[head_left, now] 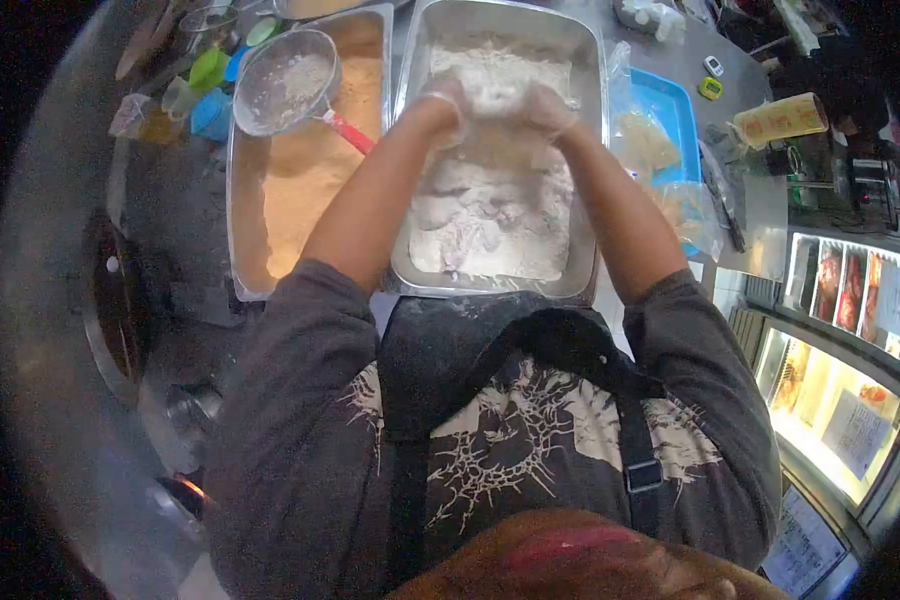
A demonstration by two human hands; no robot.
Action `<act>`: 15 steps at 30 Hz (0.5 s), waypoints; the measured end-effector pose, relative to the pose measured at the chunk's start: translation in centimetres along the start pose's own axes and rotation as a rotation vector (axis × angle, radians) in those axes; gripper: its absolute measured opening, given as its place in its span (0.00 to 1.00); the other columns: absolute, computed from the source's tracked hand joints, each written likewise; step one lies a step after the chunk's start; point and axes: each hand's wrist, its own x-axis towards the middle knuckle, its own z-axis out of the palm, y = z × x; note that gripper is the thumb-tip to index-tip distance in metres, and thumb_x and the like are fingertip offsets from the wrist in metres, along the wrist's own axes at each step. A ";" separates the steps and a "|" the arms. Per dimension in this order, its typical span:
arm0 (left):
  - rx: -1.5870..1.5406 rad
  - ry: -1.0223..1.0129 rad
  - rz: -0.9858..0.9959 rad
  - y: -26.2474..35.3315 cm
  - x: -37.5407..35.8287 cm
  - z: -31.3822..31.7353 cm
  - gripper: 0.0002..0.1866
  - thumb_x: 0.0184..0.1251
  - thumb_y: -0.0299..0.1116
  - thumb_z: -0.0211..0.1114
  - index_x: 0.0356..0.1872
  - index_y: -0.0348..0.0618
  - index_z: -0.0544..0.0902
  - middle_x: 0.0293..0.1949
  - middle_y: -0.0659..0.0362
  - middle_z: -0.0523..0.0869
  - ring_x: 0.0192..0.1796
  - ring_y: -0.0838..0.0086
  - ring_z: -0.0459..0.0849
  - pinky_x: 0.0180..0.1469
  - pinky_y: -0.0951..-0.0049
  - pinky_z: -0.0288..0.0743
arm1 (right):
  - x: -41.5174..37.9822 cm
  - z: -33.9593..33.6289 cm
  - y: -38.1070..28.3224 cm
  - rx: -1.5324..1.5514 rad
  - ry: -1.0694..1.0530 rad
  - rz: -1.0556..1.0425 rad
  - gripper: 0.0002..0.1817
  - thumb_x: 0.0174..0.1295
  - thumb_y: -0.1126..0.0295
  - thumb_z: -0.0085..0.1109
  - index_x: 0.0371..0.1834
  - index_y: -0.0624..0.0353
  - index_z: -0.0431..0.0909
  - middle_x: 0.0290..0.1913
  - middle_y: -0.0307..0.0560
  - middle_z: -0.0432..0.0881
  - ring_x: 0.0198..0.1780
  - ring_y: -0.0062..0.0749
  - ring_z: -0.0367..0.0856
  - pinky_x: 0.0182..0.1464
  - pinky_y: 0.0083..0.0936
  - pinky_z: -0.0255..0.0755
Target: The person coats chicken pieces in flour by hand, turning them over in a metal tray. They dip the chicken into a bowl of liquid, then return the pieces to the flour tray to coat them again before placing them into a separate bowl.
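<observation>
Head view: at the far left of the worktop [195, 165], well left of the grip, stand small containers, among them a green cup [208, 70] and a blue cup [211, 115]. Nearer the left hand, a round mesh sieve [288, 82] lies over a metal tray [234, 205] of orange-tan powder [305, 190], its red handle [348, 131] slanting down toward the left forearm.

The left hand [450, 100] is in the far half of a deep metal pan [490, 289], at the white powder [530, 215]. Between the two hands is a blurred whitish mass [494, 97]; whether either hand clasps it, I cannot tell. The right hand [546, 112] is beside it, well apart from the left. Both look whitish and blurred, so the state of each grip cannot be told. Nearer the body than the grip, the powder is uneven and lumpy.

Right of the right hand is a blue tray [689, 120] with clear plastic bags [647, 145] at it. Beyond are a white timer [713, 66], a yellow-green timer [710, 88] and a tilted yellowish cylinder [782, 120]. Farthest right glows a lit display case [835, 400].
</observation>
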 end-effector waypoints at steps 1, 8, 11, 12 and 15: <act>-0.015 -0.033 -0.027 0.7 -0.7 -0.2 0.26 0.59 0.46 0.62 0.57 0.45 0.78 0.58 0.48 0.78 0.60 0.58 0.76 0.59 0.63 0.72 | 0.1 -0.1 0.5 -0.021 -0.009 0.015 0.26 0.55 0.43 0.61 0.34 0.60 0.84 0.27 0.48 0.85 0.29 0.38 0.82 0.36 0.35 0.76; -0.117 0.041 -0.405 4.8 -5.0 12.9 0.33 0.60 0.45 0.61 0.65 0.39 0.69 0.60 0.47 0.77 0.61 0.55 0.76 0.63 0.63 0.69 | -6.4 7.1 0.7 -0.469 -0.229 0.104 0.28 0.53 0.43 0.61 0.45 0.56 0.83 0.44 0.54 0.83 0.46 0.45 0.82 0.49 0.42 0.75; -0.217 -0.189 -0.436 7.6 -10.5 8.0 0.32 0.65 0.45 0.55 0.70 0.49 0.64 0.66 0.47 0.70 0.64 0.53 0.73 0.65 0.62 0.67 | -8.4 7.9 -0.8 -0.725 -0.619 -0.180 0.38 0.39 0.37 0.67 0.45 0.58 0.83 0.40 0.56 0.85 0.49 0.45 0.82 0.53 0.51 0.74; -0.291 -0.211 -0.426 7.7 -10.9 7.5 0.33 0.64 0.42 0.56 0.71 0.49 0.61 0.66 0.47 0.70 0.63 0.54 0.74 0.64 0.62 0.69 | -8.8 8.5 -0.3 -0.605 -0.507 -0.149 0.35 0.37 0.41 0.69 0.44 0.58 0.83 0.40 0.56 0.85 0.48 0.46 0.83 0.51 0.51 0.74; -1.105 0.036 -0.276 6.0 -8.4 12.1 0.37 0.63 0.33 0.59 0.73 0.49 0.53 0.66 0.48 0.70 0.62 0.56 0.76 0.61 0.64 0.73 | -8.8 5.9 -1.2 -0.611 -0.591 -0.305 0.29 0.32 0.59 0.73 0.43 0.57 0.81 0.38 0.54 0.85 0.43 0.49 0.84 0.44 0.43 0.76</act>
